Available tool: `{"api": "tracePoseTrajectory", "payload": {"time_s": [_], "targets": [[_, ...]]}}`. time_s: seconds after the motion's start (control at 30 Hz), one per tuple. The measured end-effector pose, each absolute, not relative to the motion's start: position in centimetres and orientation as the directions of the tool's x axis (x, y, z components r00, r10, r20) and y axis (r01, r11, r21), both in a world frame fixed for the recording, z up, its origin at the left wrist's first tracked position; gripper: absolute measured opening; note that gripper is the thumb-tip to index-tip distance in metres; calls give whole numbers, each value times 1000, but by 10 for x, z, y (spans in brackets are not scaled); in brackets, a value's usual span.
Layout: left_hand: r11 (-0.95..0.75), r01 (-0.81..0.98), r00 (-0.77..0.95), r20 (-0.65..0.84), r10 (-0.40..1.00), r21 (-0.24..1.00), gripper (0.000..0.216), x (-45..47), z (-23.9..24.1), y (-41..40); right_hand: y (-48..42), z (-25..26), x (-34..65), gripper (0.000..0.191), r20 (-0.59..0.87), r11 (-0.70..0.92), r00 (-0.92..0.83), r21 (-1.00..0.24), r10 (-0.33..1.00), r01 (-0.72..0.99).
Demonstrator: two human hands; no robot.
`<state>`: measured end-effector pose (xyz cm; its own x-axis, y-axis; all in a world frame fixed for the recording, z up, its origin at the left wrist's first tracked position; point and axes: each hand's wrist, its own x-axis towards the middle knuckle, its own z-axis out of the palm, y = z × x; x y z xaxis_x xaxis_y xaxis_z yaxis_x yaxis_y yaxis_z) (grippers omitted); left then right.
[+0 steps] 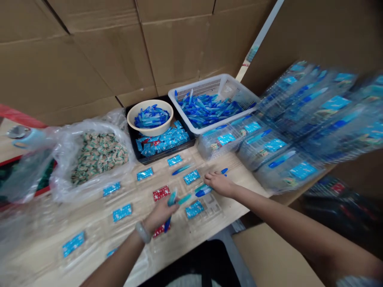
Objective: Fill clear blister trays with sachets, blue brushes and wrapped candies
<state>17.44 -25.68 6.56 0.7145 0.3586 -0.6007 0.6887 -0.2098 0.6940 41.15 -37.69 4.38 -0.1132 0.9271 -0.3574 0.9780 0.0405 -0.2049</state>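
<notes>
My left hand [160, 213] is closed around several blue pens [171, 201] above the clear plastic trays on the table [98, 239]. A bracelet sits on that wrist. My right hand [218, 183] lies on the table with its fingers pinching blue pens [203, 190] at a clear tray [206, 205]. Blue sachets [191, 176] and a red sachet [161, 193] lie in the trays around both hands. One loose blue pen [181, 169] rests on the table beyond them.
A cream bowl [149, 117] of blue pens sits in a black tray [161, 153] of blue sachets. A white basket [209, 101] holds more pens. Stacked filled clear packs [287, 159] stand at right, a plastic bag [95, 155] of small packets at left. Cardboard walls stand behind.
</notes>
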Motion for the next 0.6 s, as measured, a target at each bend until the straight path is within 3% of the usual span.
{"api": "tracePoseTrajectory", "payload": {"time_s": [0.1,0.23,0.37,0.6], "targets": [[-312,659,749,-560,353,685,22,153,62,-312,-394,56,423,18,-319,-123,24,-295,948,947],[-482,618,786,-496,369,621,41,162,45,-364,-433,76,434,7,-238,-342,251,-533,938,774],[-592,576,815,-452,362,564,32,179,37,-382,-466,82,432,4,-209,-383,331,-650,920,656],[-613,533,846,-351,401,583,26,177,47,-389,-473,71,405,3,-218,-361,300,-715,929,599]]}}
